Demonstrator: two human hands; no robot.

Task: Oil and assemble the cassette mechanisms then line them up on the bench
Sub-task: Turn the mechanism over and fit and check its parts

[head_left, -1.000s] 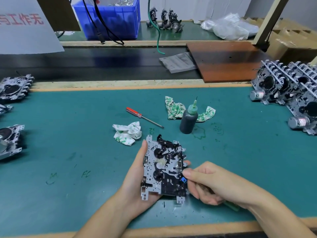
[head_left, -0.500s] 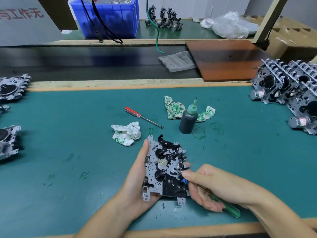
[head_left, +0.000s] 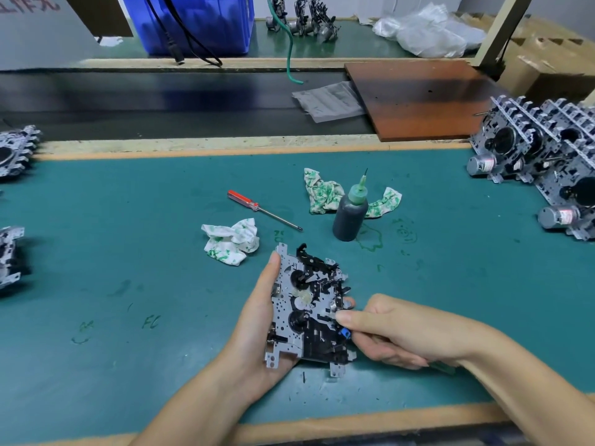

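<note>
Grey stamped-metal cassette mechanism [head_left: 307, 312], black plastic parts on its face, held just above the near part of the green-matted bench [head_left: 128, 252], face tilted up. Left hand [head_left: 257, 329]: cradles the mechanism from beneath and along its left edge, thumb laid straight up that edge, other fingers curled under, one fingertip showing at the right edge. Right hand [head_left: 396, 333]: fingers curled together, forefinger tip touching the mechanism's right edge near a small blue part [head_left: 344, 333]; a green tool handle [head_left: 442, 368] shows below the palm, its working end hidden. Beyond the mechanism: crumpled white-and-green rag [head_left: 230, 241]; red-handled screwdriver [head_left: 262, 210] lying flat, tip pointing right; dark oil bottle [head_left: 350, 214] with green needle nozzle, upright, a second rag [head_left: 323, 196] just behind it. Right edge of bench: finished mechanisms [head_left: 544, 162] with cylindrical motors, standing on edge in close rows. Left edge: further mechanisms [head_left: 14, 152], partly out of frame. Farther back: dark conveyor belt [head_left: 161, 104], brown board [head_left: 418, 98], blue plastic crate [head_left: 196, 20], clear plastic bags [head_left: 428, 30].
</note>
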